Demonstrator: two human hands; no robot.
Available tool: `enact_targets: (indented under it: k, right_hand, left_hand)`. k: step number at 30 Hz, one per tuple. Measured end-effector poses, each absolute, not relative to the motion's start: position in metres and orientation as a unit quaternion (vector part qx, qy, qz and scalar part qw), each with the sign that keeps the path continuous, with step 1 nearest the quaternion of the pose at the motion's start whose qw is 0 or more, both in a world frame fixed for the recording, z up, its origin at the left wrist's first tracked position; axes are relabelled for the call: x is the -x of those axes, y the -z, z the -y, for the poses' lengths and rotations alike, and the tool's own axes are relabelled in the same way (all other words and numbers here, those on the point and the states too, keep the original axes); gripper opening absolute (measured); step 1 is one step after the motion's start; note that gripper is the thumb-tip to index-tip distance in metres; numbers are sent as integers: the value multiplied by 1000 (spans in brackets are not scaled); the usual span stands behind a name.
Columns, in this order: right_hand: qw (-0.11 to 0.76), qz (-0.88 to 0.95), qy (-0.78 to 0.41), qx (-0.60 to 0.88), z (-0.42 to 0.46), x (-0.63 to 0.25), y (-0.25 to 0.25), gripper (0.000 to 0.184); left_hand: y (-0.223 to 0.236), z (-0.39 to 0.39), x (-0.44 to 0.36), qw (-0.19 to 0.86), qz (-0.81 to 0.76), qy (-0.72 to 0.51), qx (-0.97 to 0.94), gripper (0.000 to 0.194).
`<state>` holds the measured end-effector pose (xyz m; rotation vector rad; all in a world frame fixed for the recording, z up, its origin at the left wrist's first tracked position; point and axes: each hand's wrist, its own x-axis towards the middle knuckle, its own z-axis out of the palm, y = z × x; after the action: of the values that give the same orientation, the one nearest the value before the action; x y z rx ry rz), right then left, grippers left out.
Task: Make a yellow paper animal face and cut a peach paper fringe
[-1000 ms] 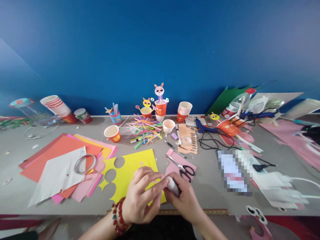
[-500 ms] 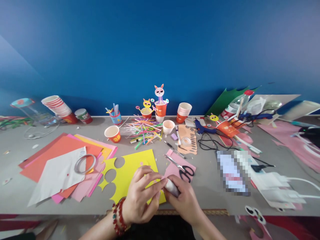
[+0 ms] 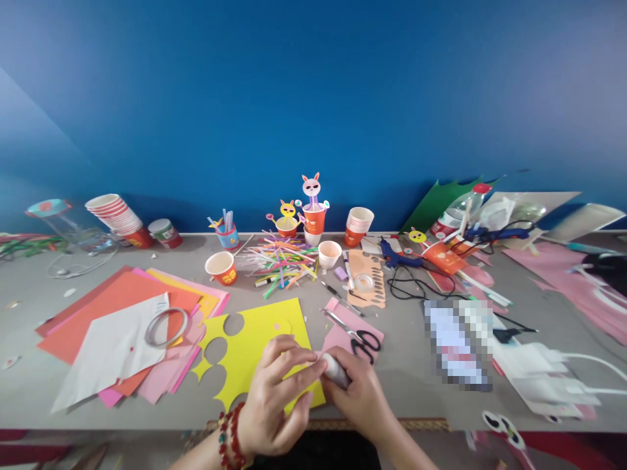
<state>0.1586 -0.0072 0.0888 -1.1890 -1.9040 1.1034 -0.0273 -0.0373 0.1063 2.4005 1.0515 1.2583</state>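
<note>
My right hand (image 3: pixel 355 385) is wrapped round a short white cylinder (image 3: pixel 336 372) that looks like a glue stick. Its upper end meets the fingertips of my left hand (image 3: pixel 279 398), which are drawn together there. A hint of pink shows at that spot, too small and covered to make out. Under my left hand lies a yellow sheet (image 3: pixel 264 326) with round holes cut from it. Black-handled scissors (image 3: pixel 360 336) rest on a pink paper piece (image 3: pixel 337 336) just beyond my right hand.
Coloured paper sheets (image 3: pixel 102 313) and a tape roll (image 3: pixel 166 328) lie left. Straw pieces (image 3: pixel 281 258), paper cups (image 3: pixel 221 267) and rabbit figures (image 3: pixel 311 189) stand toward the wall. A blue glue gun (image 3: pixel 399 256) with its cord and a power strip (image 3: pixel 533 372) are right.
The view has tilted up slightly. My left-hand fingers have shifted a little at the end of the white stick; my right hand keeps its hold.
</note>
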Motion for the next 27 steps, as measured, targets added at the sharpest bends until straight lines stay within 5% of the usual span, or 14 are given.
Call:
enact_targets:
  k: [27]
  right_hand:
    - [320, 720, -418, 452, 6, -159, -84, 8]
  left_hand:
    - [-100, 35, 28, 105, -383, -436, -807, 46]
